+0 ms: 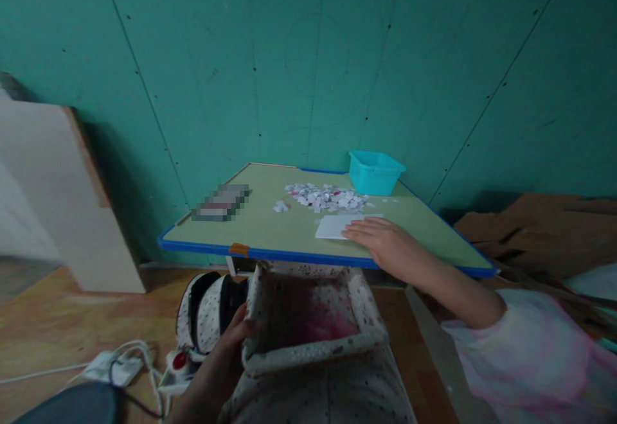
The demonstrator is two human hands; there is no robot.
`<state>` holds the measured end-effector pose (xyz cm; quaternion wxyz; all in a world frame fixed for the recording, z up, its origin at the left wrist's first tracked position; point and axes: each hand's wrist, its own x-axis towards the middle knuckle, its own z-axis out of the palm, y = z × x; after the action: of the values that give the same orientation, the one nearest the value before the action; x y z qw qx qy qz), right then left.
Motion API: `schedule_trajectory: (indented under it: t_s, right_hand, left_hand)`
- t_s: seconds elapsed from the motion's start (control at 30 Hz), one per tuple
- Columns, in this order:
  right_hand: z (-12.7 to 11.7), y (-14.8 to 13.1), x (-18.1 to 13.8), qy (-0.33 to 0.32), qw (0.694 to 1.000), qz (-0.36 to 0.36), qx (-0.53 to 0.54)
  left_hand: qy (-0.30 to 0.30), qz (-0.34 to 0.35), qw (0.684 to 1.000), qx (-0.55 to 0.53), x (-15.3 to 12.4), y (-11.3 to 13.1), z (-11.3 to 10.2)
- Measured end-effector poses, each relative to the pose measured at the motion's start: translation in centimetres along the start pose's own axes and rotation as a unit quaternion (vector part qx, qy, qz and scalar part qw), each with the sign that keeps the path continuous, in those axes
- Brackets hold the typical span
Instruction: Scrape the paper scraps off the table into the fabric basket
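My right hand [380, 236] lies flat, fingers stretched out, on the low green table [270, 231], its fingertips on a white card [332, 226]. Beyond it sits a heap of small white paper pieces [324, 197] and a turquoise plastic bin [375, 171]. My left hand [237, 332] grips the left rim of a speckled fabric box [308, 321] with a pink stain inside, held just below the table's blue front edge.
A blurred dark object [220, 202] lies on the table's left part. A power strip with cables [120, 366] sits on the wooden floor at lower left. A white panel [62, 199] leans at the left; brown cardboard [540, 225] lies to the right.
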<state>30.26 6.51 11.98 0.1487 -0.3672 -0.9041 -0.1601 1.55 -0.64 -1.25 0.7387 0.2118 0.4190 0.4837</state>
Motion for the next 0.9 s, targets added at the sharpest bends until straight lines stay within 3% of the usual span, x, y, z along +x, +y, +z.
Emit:
schedule_trajectory:
  t_s: [0.17, 0.27, 0.33, 0.47, 0.57, 0.9]
  right_hand:
    - [-1.1, 2.3, 0.6, 0.113, 0.982, 0.145, 0.041]
    - [-1.4, 1.5, 0.8, 0.149, 0.967, 0.189, 0.079]
    - [-1.4, -0.3, 0.5, 0.133, 0.974, 0.160, 0.094]
    - [-1.0, -4.9, -0.7, 0.058, 0.993, 0.035, 0.100]
    - [-0.5, -6.5, -0.9, 0.033, 0.994, 0.018, 0.099]
    - [2.1, -1.1, 1.4, 0.038, 0.981, 0.146, 0.121]
  left_hand:
    - [0.004, -0.005, 1.000, -0.014, 0.4, -0.2, -0.4]
    - [0.013, -0.004, 1.000, -0.007, 0.5, -0.2, -0.6]
    - [0.009, -0.006, 1.000, -0.009, 0.4, -0.1, -0.5]
    - [0.005, -0.012, 1.000, -0.013, 0.0, 0.0, -0.2]
    - [0.013, -0.003, 1.000, -0.004, -0.2, 0.0, 0.0]
    - [0.038, -0.008, 0.999, -0.001, -0.4, 0.2, 0.5]
